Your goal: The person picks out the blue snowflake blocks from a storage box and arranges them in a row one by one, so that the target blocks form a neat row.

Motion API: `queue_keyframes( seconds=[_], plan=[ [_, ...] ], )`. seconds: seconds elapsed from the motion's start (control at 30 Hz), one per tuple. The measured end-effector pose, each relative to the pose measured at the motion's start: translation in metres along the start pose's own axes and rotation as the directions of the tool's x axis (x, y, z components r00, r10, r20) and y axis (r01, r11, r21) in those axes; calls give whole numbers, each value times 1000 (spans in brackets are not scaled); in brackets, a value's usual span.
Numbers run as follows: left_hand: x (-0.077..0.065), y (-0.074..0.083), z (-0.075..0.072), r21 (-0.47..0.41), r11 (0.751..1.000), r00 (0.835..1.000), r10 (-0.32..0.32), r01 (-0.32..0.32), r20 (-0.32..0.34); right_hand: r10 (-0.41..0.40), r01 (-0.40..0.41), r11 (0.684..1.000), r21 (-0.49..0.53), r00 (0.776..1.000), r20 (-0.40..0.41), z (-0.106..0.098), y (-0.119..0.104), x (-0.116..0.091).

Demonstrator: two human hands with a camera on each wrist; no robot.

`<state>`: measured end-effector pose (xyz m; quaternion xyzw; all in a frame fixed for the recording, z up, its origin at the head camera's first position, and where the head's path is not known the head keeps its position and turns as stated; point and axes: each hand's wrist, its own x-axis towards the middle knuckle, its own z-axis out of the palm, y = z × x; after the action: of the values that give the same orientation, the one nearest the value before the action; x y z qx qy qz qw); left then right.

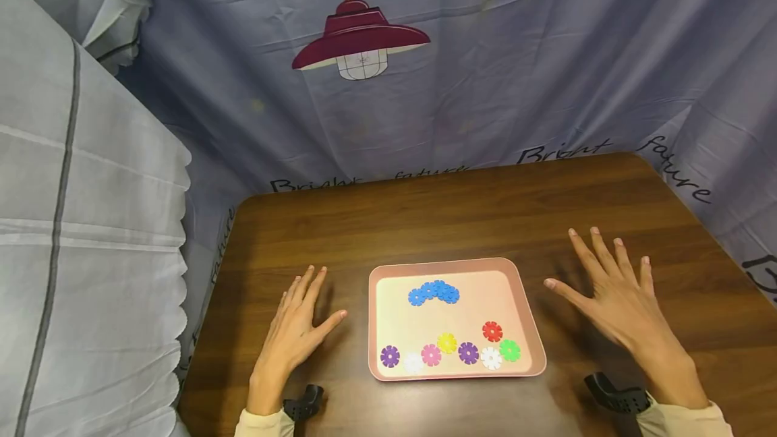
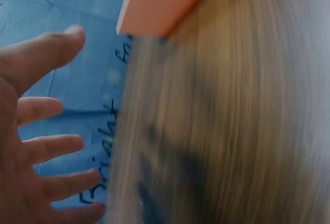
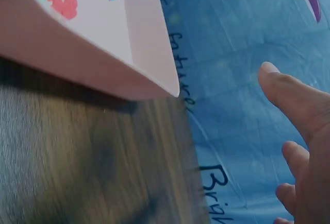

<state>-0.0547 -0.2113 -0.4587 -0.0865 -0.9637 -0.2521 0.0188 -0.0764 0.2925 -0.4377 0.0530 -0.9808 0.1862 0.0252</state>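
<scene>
Flower-shaped discs [image 1: 487, 333] are held in a shallow pink tray [image 1: 372, 324] on a wooden table [image 1: 340, 228]: blue ones [image 1: 448, 295] overlapped in a curved cluster toward the far side, other colours spread toward the near side. They would probably be felt as light, stiff, slightly slippery plastic (thin enough to be awkward to lift flat), best pinched at the notched rims. Nothing is grasped by either hand: the left hand [image 1: 295, 332] is placed left of the tray, the right hand [image 1: 620, 303] right of it, fingers spread, both apparently raised above the table.
</scene>
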Motion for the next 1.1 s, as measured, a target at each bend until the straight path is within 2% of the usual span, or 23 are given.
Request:
queue_keyframes(
  seconds=[0.07,0.1,0.2,0.27,0.37,0.43,0.53,0.63,0.73,0.87,0.97,1.1],
  plan=[
    [1,2,2,-142,990,1000,19,-15,22,-16,16,999,47,1000,0,-1,-3,1],
    [1,3,4,-213,977,999,27,-20,32,-22,22,997,77,1000,3,-1,-4,1],
    [2,7,10,-423,906,997,63,-36,51,-22,19,988,152,1000,16,-4,-11,2],
    [2,10,14,-534,845,995,82,-39,57,-8,3,981,192,1000,25,-6,-16,2],
    [2,15,18,-656,754,993,87,-15,78,7,-11,971,239,1000,14,-7,-21,2],
    [1,18,21,-708,706,992,84,11,99,8,-6,963,269,1000,-7,-7,-23,2],
    [2,21,25,-751,659,989,87,34,121,-1,17,951,309,999,-50,-6,-26,4],
    [2,23,29,-780,624,986,99,43,133,-24,52,946,320,995,-93,-4,-32,6],
    [2,24,32,-798,600,984,98,60,147,-45,83,943,323,991,-126,0,-40,8],
    [3,25,35,-817,571,983,88,85,164,-90,143,924,356,983,-160,5,-51,10],
    [3,25,38,-824,559,981,87,98,176,-128,185,909,374,977,-171,9,-58,12],
    [2,26,40,-824,556,979,79,112,186,-152,199,911,361,976,-156,14,-67,16]
  ],
)
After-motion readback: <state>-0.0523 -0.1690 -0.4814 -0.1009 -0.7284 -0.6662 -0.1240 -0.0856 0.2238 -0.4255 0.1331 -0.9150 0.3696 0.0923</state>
